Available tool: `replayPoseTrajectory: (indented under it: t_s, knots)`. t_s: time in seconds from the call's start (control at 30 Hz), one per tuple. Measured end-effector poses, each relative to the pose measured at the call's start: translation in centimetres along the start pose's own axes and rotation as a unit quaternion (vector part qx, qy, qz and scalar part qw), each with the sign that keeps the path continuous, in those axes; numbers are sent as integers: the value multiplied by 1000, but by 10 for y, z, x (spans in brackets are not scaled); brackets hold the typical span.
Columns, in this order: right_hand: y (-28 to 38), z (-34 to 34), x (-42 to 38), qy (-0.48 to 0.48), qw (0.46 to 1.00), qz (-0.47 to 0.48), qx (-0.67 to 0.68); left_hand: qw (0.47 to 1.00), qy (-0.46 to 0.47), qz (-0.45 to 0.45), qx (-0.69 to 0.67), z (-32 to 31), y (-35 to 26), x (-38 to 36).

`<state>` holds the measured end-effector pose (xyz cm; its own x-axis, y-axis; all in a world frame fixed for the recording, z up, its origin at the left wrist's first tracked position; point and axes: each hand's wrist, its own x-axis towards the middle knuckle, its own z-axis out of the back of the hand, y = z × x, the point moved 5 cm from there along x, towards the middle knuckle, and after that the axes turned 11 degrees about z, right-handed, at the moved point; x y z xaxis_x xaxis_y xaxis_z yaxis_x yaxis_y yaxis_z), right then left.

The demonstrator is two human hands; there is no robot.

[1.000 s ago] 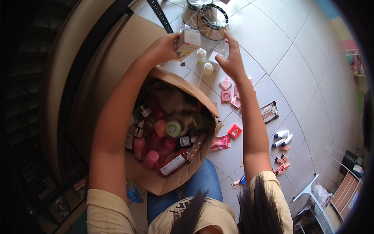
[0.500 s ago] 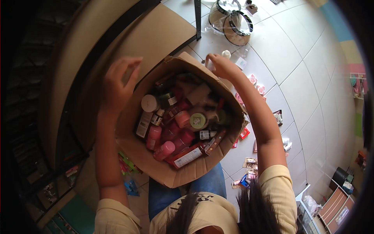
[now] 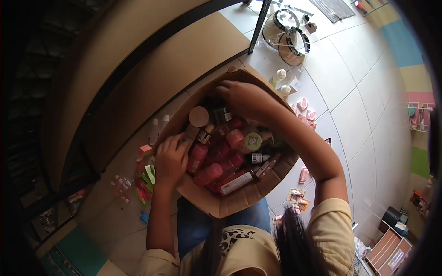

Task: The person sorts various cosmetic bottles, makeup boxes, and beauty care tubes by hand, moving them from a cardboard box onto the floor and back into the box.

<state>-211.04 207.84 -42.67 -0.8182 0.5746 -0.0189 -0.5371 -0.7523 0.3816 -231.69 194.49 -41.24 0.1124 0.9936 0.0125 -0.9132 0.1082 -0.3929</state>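
A cardboard box (image 3: 237,204) sits in front of my body above my jeans, filled with cosmetics. Among them are pink bottles (image 3: 208,175), a jar with a green lid (image 3: 252,141), a round pale lid (image 3: 199,117) and a red-and-white carton (image 3: 236,183). My left hand (image 3: 171,158) is at the box's left corner, its fingers bent over the side beside a narrow carton (image 3: 191,133). Over the far part of the box, my right hand (image 3: 244,95) reaches in with curled fingers. Whatever those fingers touch is hidden in shadow.
A brown board with a black metal frame (image 3: 252,43) stands at the far left. Clear-and-black round containers (image 3: 293,46), white-capped bottles (image 3: 280,76) and small pink packs (image 3: 302,104) lie on the tiled floor. Green items (image 3: 149,175) lie left of the box.
Both hands were raised apart at the box's sides. My left hand has come down onto the left corner, and my right hand has moved left into the box. The view has shifted slightly.
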Motion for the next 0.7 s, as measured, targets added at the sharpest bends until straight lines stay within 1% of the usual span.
replayPoseTrajectory:
  t_s: [0.03,0.1,0.13,0.2,0.3,0.4,0.5,0.6,0.7]
  knots:
    - [0,-12,3,13,1000,-17,17,1000,-24,-1,14,2,0,0]
    - [-3,-35,11,38,997,-52,51,998,-9,35,-42,0,10,-2]
    - [-5,-39,13,21,997,-43,67,996,-2,53,-70,-1,15,-2]
    - [-13,-42,12,-10,995,-27,101,997,5,44,-71,-3,17,-4]
    - [-15,-40,10,1,996,-16,85,995,7,34,-91,-1,15,-4]
    - [-14,-39,4,-42,997,22,57,994,-4,28,-105,1,15,-2]
    - [-13,-56,-9,-119,982,35,143,994,-9,31,-107,1,17,-4]
    - [-24,-56,-6,-152,939,-53,303,993,-14,33,-112,0,17,-4]
    - [-24,-56,3,-154,980,-12,126,992,-19,34,-116,-2,18,-5]
